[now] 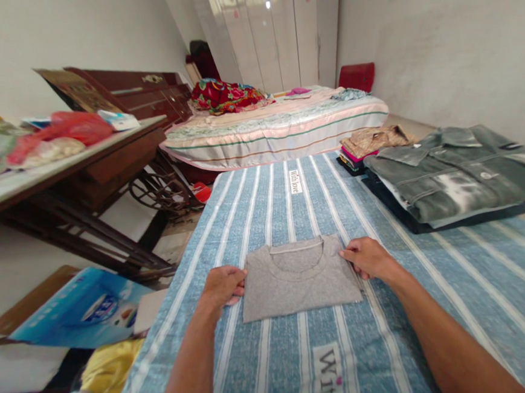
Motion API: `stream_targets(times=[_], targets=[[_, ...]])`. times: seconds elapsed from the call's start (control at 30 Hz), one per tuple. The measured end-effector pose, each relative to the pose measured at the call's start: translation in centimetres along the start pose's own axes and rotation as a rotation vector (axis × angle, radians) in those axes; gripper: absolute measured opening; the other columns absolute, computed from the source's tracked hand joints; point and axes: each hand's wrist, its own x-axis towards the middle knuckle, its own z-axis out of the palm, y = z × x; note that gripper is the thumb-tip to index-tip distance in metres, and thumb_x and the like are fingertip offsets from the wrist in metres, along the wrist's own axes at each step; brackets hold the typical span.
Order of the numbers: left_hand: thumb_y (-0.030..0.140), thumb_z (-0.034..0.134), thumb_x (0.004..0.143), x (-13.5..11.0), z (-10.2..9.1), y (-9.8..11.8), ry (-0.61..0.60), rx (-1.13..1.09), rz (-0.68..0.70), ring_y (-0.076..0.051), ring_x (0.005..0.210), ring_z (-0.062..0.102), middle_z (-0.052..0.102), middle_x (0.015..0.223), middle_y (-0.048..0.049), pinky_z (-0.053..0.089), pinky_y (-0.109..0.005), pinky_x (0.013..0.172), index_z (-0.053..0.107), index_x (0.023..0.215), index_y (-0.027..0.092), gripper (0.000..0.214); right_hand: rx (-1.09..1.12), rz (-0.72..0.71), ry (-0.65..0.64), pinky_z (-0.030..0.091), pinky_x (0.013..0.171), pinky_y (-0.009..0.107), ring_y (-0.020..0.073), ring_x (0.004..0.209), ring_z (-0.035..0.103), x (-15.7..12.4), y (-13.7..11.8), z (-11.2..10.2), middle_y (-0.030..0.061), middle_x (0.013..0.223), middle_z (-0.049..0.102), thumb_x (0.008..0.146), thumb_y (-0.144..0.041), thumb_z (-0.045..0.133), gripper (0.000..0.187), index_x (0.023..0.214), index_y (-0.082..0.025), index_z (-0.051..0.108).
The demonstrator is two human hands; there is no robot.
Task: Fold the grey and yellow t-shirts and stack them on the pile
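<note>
At the gray shirt's (299, 287) edges, left hand (224, 284), right hand (368, 258), thumbs inward

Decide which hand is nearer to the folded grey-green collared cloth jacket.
Right. The right hand is at the right edge of the folded grey cloth T-shirt, with the jacket beyond it to the right; the left hand is at the T-shirt's left edge, farther away.

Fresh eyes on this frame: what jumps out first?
Probably the folded grey shirt, low in the middle on the blue striped cloth, with the left hand and right hand at its side edges. Then likely the bulky grey-green jacket to the right, and the bright red floral fabric on the far bed.
</note>
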Motion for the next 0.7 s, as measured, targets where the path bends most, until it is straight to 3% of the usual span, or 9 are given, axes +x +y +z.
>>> stream_targets(times=[0.2, 0.33, 0.7], targets=[[0.036, 0.061, 0.062, -0.3, 0.3, -0.2, 0.051, 0.007, 0.017, -0.011, 0.047, 0.055, 0.058, 0.056, 0.0024, 0.039, -0.020, 0.043, 0.060, 0.081, 0.016, 0.028, 0.050, 0.055, -0.109, 0.030, 0.028, 0.018, 0.0085, 0.029, 0.047, -1.5, 0.0, -0.2, -0.0034, 0.041, 0.052, 0.083, -0.041, 0.051, 0.032, 0.059, -0.019, 0.050], [0.036, 0.059, 0.064, -0.4, 0.4, -0.3, 0.062, 0.041, 0.045, -0.011, 0.045, 0.055, 0.056, 0.051, 0.0036, 0.038, -0.020, 0.043, 0.060, 0.080, 0.016, 0.026, 0.127, 0.057, -0.139, 0.029, 0.028, 0.017, 0.0082, 0.029, 0.047, -3.2, 0.2, 0.3, -0.0049, 0.043, 0.052, 0.081, -0.039, 0.054, 0.026, 0.065, -0.019, 0.051], [0.038, 0.061, 0.062, -0.6, 0.7, -0.7, 0.109, 0.029, 0.108, -0.013, 0.045, 0.055, 0.057, 0.050, 0.0026, 0.037, -0.021, 0.040, 0.063, 0.083, 0.016, 0.031, 0.231, 0.019, 0.008, 0.028, 0.028, 0.018, 0.0076, 0.031, 0.043, -5.8, 0.8, 1.9, -0.0092, 0.045, 0.046, 0.075, -0.026, 0.058, 0.010, 0.071, -0.021, 0.050]])
